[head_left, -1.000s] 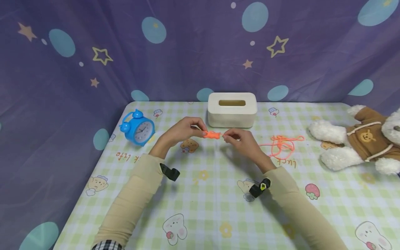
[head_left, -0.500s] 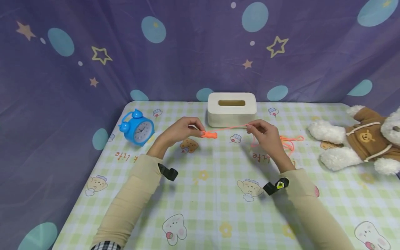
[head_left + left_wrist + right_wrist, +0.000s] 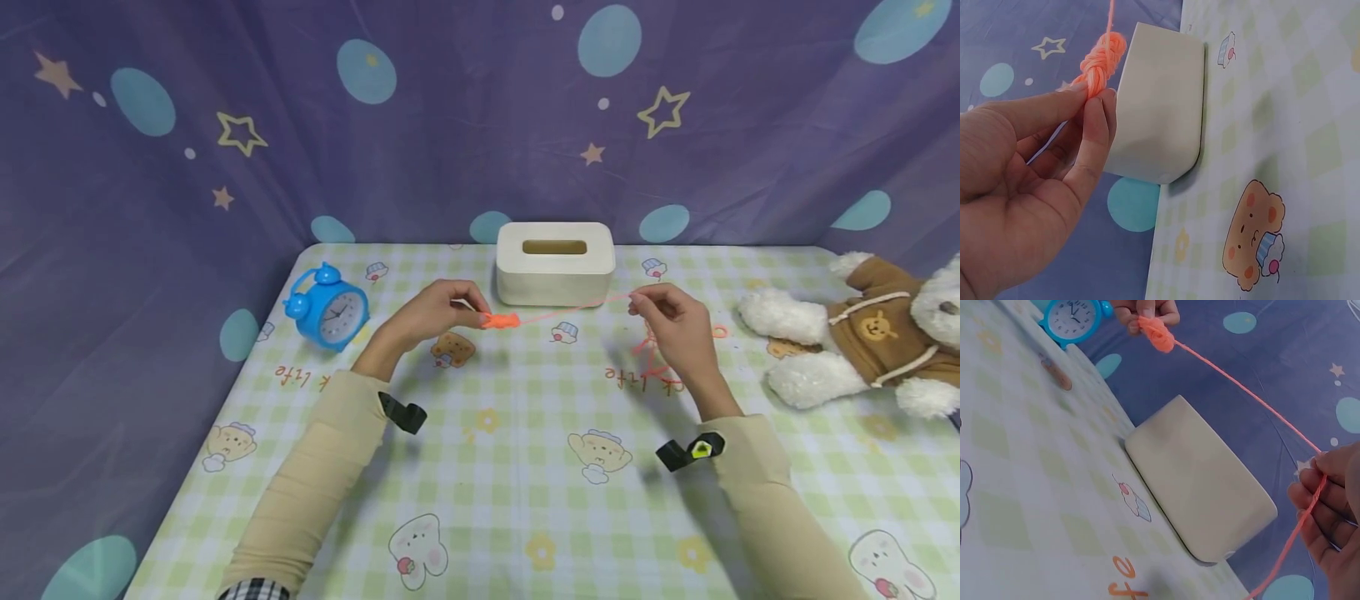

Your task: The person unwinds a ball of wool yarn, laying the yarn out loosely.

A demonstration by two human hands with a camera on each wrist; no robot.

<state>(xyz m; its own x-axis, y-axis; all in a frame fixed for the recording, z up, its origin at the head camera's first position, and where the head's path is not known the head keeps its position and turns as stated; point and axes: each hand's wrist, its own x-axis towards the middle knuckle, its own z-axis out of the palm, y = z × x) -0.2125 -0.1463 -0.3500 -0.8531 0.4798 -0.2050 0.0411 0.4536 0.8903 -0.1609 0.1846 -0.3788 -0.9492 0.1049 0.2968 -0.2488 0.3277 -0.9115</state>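
My left hand (image 3: 442,310) pinches one end of a small wound bundle of orange yarn (image 3: 1102,62) between thumb and fingers, held up over the table. From the bundle a single strand (image 3: 1247,390) runs taut to my right hand (image 3: 675,321), whose thumb and fingertips pinch it. Past the right fingers the strand hangs down in the right wrist view. Behind the right hand, partly hidden by it, a loose tangle of orange yarn (image 3: 651,367) lies on the table, with a small loop (image 3: 720,332) showing at its right.
A white tissue box (image 3: 555,279) stands at the back, just behind the stretched strand. A blue alarm clock (image 3: 330,310) is at the left, and a plush toy in a brown hoodie (image 3: 877,325) lies at the right. A checked cloth (image 3: 510,475) covers the table.
My right hand has moved away to the right from beside the bundle, and the strand between the hands has grown longer. The left hand has stayed nearly still with the bundle.
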